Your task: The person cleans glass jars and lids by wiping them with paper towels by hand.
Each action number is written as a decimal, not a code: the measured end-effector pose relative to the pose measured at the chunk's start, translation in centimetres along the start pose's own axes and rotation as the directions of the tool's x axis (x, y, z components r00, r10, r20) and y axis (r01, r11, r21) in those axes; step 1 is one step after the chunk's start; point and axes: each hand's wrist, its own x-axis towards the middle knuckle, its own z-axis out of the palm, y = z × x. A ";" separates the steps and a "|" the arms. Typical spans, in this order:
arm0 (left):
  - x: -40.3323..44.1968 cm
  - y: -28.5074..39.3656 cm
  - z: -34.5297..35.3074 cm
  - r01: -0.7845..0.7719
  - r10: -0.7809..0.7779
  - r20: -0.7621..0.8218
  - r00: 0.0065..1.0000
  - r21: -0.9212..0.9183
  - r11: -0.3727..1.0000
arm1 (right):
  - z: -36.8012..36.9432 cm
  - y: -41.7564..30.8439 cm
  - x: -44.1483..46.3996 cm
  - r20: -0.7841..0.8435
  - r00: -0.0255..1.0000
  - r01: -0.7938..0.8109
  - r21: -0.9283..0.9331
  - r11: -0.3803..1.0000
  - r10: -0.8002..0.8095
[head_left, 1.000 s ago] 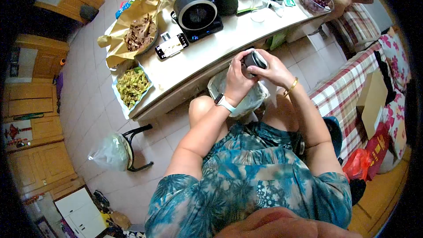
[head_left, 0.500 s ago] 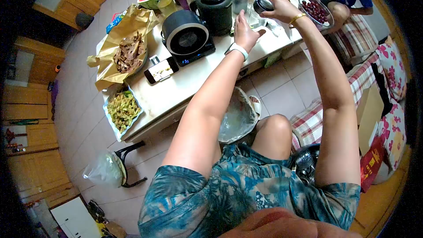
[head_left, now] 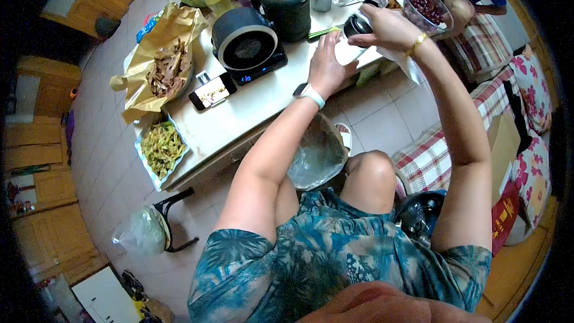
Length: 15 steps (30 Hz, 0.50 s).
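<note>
Dark lid point(head_left: 357, 26) is being grasped by the right hand point(head_left: 387, 30), near the front edge of the table point(head_left: 263, 98), toward its right end; thumb and fingers are being curled about its sides. Whether it is being supported from below cannot be told. Left hand point(head_left: 327, 67) is being held over the same edge, just beside the lid, fingers extended and loosely parted, nothing being gripped.

Left of the hands, a black jar point(head_left: 284, 9) is being kept well behind the front edge; before it, a round black device point(head_left: 246, 42) is being carried by a scale point(head_left: 263, 70) with lit blue digits. Phone point(head_left: 212, 91) is being propped nearer that edge. Front left corner is being occupied by green vegetables point(head_left: 162, 148); along the left edge, meat point(head_left: 169, 70) is being held in brown paper point(head_left: 140, 87). Near the right end, cherries point(head_left: 427, 9) are being contained in a clear bowl point(head_left: 418, 23).
</note>
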 end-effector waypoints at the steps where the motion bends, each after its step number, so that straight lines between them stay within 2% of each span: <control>1: -1.1 0.9 -1.0 -0.040 0.041 -0.025 0.999 0.029 0.999 | 1.4 -0.3 -0.6 -0.045 0.999 -0.031 -0.048 0.998 0.028; 2: -2.2 1.4 -1.8 -0.036 0.037 -0.024 0.999 0.028 0.999 | 2.4 -0.7 -1.8 -0.070 0.996 -0.056 -0.026 0.998 0.054; 4: -4.5 2.0 -3.1 -0.019 0.018 -0.009 1.000 -0.027 0.999 | 1.8 -2.1 -3.7 -0.019 0.998 -0.064 0.081 0.995 0.065; 5: -5.5 2.4 -3.7 -0.016 0.015 -0.010 1.000 -0.023 1.000 | 2.7 -2.0 -4.6 -0.225 0.974 0.028 0.185 0.982 0.015; 6: -6.4 2.8 -4.3 0.002 -0.003 -0.020 1.000 -0.052 0.999 | 1.5 -2.2 -5.3 -0.234 0.972 0.064 0.300 0.952 0.009; 8: -7.9 3.7 -5.5 0.019 -0.022 -0.035 0.999 -0.078 0.997 | -1.5 -2.6 -7.0 -0.210 0.975 -0.028 0.197 0.980 0.070; 9: -8.6 4.3 -6.2 0.026 -0.030 -0.050 0.998 -0.075 0.997 | -2.1 -2.7 -7.9 -0.307 0.952 0.016 0.079 0.997 0.009; 10: -9.2 4.9 -6.8 0.031 -0.036 -0.064 0.997 -0.072 0.997 | -2.5 -2.6 -8.6 -0.317 0.945 0.088 0.014 0.996 -0.079; 12: -10.5 5.8 -7.6 0.043 -0.050 -0.083 0.995 -0.078 0.996 | -3.3 -4.2 -10.3 -0.279 0.901 0.377 0.123 0.918 -0.333; 15: -11.3 6.2 -8.2 0.049 -0.049 -0.023 0.999 -0.034 0.998 | -2.5 -7.9 -11.8 -0.037 0.950 0.312 0.119 0.943 -0.310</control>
